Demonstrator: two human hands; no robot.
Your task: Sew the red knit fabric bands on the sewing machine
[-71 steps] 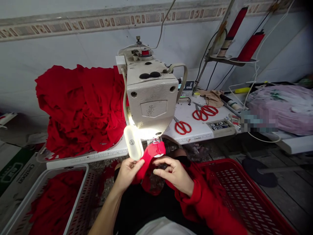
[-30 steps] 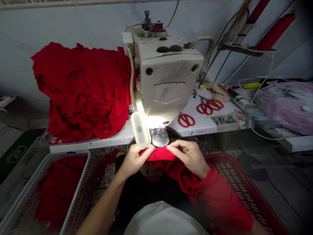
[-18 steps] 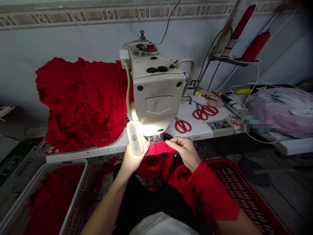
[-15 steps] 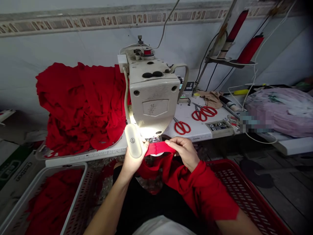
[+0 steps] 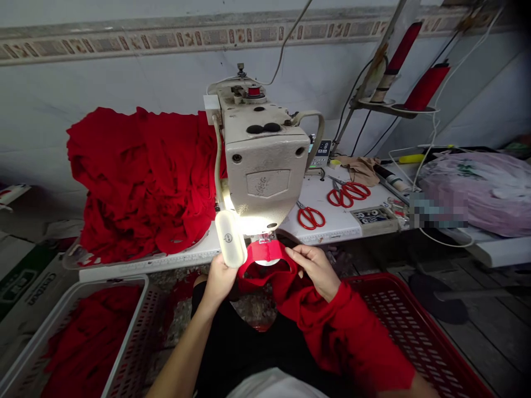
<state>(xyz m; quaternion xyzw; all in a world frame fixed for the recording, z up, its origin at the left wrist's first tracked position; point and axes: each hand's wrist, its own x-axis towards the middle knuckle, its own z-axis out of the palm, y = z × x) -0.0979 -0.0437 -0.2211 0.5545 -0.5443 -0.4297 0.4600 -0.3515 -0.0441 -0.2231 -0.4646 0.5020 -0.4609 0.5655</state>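
Note:
A red fabric piece (image 5: 267, 252) has its narrow band stretched in a curve around the sewing machine's bed, just below the presser foot (image 5: 264, 239). My right hand (image 5: 318, 271) pinches the band's right side between thumb and fingers, and more of the fabric wraps my right forearm. At the band's left end is my left hand (image 5: 220, 281), closed on the edge, its fingertips partly hidden behind the oval lamp (image 5: 230, 240). Above both hands stands the sewing machine (image 5: 265, 171), lit at its needle area.
Left of the machine a big heap of red fabric (image 5: 141, 182) lies on the table. Red-handled scissors (image 5: 310, 218) and more scissors (image 5: 348, 193) are to the right. A white basket (image 5: 135, 320) holds red cloth; a red basket (image 5: 409, 315) is by my right arm. Thread cones (image 5: 427, 85) stand behind.
My left hand has moved down and slightly left, now lower behind the lamp. The band has gone from nearly straight to curved around the bed. My right hand has shifted slightly down.

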